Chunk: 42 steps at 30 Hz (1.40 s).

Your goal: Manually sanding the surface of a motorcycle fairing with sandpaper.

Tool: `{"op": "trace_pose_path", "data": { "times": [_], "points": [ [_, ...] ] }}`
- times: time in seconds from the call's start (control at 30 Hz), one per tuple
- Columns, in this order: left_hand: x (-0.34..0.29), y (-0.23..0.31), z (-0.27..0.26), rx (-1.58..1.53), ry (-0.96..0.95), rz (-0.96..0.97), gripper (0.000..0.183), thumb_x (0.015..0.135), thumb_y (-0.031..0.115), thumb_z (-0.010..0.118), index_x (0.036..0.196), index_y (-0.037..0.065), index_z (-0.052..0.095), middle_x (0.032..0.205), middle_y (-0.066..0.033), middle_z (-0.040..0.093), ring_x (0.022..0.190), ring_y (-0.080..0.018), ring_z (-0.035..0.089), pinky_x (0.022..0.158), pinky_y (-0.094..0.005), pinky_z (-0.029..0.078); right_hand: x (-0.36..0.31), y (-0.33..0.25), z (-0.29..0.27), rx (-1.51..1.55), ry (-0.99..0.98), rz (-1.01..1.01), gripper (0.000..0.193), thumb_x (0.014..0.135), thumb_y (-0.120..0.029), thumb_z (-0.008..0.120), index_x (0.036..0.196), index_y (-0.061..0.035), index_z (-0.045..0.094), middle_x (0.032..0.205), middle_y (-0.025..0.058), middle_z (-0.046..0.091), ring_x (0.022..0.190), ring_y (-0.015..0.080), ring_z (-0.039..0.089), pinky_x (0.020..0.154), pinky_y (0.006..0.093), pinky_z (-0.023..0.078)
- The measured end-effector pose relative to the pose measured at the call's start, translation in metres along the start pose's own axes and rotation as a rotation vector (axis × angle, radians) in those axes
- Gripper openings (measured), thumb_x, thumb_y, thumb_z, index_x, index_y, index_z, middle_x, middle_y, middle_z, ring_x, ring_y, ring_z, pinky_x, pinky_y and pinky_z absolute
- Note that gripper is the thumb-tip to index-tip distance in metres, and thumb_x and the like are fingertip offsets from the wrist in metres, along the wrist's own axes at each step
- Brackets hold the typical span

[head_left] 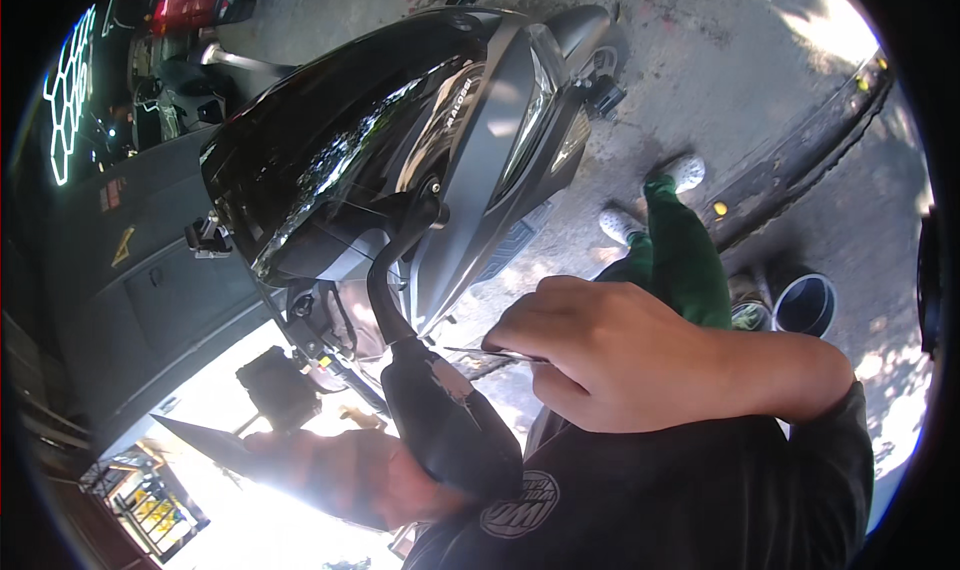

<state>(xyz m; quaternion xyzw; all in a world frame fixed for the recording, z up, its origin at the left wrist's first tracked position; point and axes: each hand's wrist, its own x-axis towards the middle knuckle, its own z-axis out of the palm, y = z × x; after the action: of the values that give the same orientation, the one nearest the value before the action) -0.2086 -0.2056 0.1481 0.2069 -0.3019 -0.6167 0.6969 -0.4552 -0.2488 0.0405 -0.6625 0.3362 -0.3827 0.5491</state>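
Observation:
A black mirror [450,420] with a worn patch stands on a curved stalk over the front of a motor scooter [400,140]. My right hand [620,355] is closed, pinching a thin metal tool [510,356] whose tip points left at the base of the mirror head. I cannot tell whether the tip touches it. Behind and left of the mirror is my left hand [365,475], partly hidden and blurred in bright glare. A dark pointed piece [205,442] sticks out beside its fingers; whether the hand grips it is not clear.
A person in green trousers [685,260] and white shoes stands beyond my right hand. Near them sits a round bucket [805,305]. Grey wall panels [150,300] run along the left, and a red vehicle [195,0] stands at the far left.

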Motion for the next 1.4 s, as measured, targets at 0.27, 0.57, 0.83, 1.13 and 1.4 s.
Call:
{"op": "trace_pose_path", "data": {
  "times": [0.27, 0.57, 0.83, 1.13, 1.4],
  "points": [
    [0.001, -0.018, 0.013, -0.002, 0.024, 0.003, 0.058, 0.107, 0.032, 0.051, 0.155, 0.005, 0.032, 0.122, -0.0132, 0.058, 0.090, -0.0202, 0.068, 0.057, -0.0288, 0.055, 0.025, -0.021, -0.008, -0.002, -0.132, 0.109, 0.023, 0.084, -0.005, 0.060, 0.104, 0.0041, 0.065, 0.090, 0.0217, 0.069, 0.084, 0.0401, 0.069, 0.076, 0.0474, 0.056],
    [-0.007, -0.007, -0.003, 0.011, 0.078, 0.111, 0.059, 0.106, 0.031, 0.052, 0.155, 0.005, 0.031, 0.120, -0.0133, 0.058, 0.087, -0.0198, 0.068, 0.056, -0.0296, 0.055, 0.040, -0.032, -0.012, 0.001, -0.234, 0.142, 0.027, 0.090, -0.017, 0.066, 0.103, 0.0061, 0.065, 0.088, 0.0247, 0.069, 0.083, 0.0417, 0.070, 0.075, 0.0482, 0.057],
    [-0.002, -0.002, -0.002, 0.016, 0.067, 0.067, 0.059, 0.107, 0.031, 0.052, 0.155, 0.006, 0.031, 0.121, -0.0138, 0.058, 0.087, -0.0193, 0.069, 0.056, -0.0293, 0.056, 0.036, -0.030, -0.012, 0.011, -0.077, 0.073, 0.024, 0.090, -0.015, 0.066, 0.103, 0.0051, 0.066, 0.090, 0.0231, 0.070, 0.085, 0.0403, 0.070, 0.076, 0.0480, 0.057],
    [-0.004, -0.006, -0.012, -0.017, -0.037, 0.115, 0.057, 0.107, 0.031, 0.050, 0.154, 0.005, 0.033, 0.121, -0.0141, 0.059, 0.088, -0.0196, 0.069, 0.054, -0.0285, 0.056, 0.029, -0.032, -0.010, -0.044, -0.045, -0.105, 0.011, 0.086, -0.012, 0.067, 0.093, -0.0034, 0.066, 0.084, 0.0119, 0.068, 0.085, 0.0315, 0.068, 0.073, 0.0416, 0.058],
    [-0.003, -0.019, 0.001, 0.017, -0.023, 0.077, 0.055, 0.108, 0.033, 0.046, 0.153, 0.004, 0.034, 0.124, -0.0149, 0.059, 0.090, -0.0208, 0.069, 0.054, -0.0289, 0.056, 0.005, -0.041, 0.006, -0.098, 0.086, -0.279, 0.019, 0.078, -0.010, 0.069, 0.094, -0.0024, 0.065, 0.088, 0.0081, 0.068, 0.087, 0.0264, 0.065, 0.077, 0.0361, 0.056]
  ]
}}
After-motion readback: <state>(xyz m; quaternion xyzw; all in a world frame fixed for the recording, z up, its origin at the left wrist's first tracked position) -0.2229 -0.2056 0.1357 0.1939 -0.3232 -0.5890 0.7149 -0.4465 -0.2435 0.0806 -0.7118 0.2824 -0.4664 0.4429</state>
